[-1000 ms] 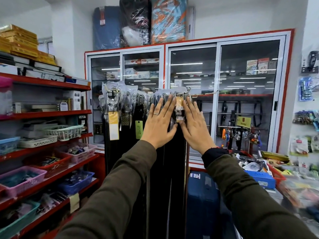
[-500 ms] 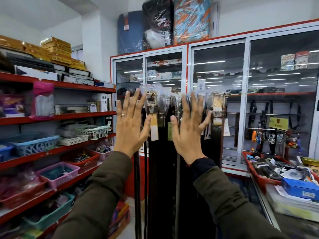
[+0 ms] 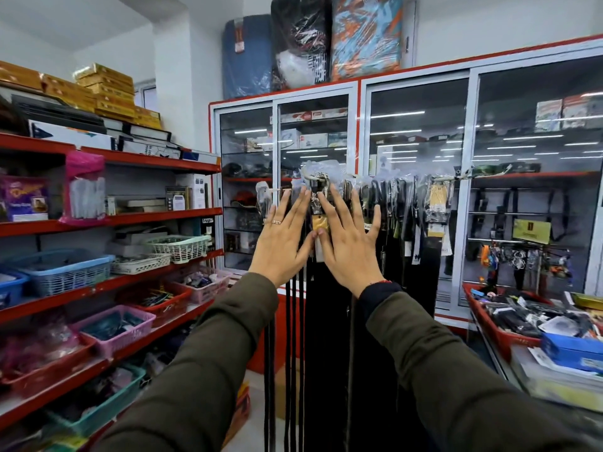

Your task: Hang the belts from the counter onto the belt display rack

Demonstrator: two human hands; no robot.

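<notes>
Several black belts (image 3: pixel 329 321) hang straight down from the belt display rack (image 3: pixel 447 178), their buckles wrapped in clear plastic, some with yellow or white tags. My left hand (image 3: pixel 281 244) lies flat with spread fingers against the leftmost belts just below the buckles. My right hand (image 3: pixel 350 246) is flat beside it, thumbs nearly touching, with one tagged buckle (image 3: pixel 318 203) showing between them. Neither hand holds anything. More belts hang to the right of my hands.
Red shelves (image 3: pixel 114 220) with plastic baskets run along the left. A glass cabinet (image 3: pixel 359 141) with red trim stands behind the rack. The counter (image 3: pixel 554 370) at the right carries a red tray (image 3: pixel 489 324) of packaged goods and a blue box.
My hands have come back together near the left end of the rack after being spread apart. The view has shifted, so more of the left shelves and the rack's right side shows.
</notes>
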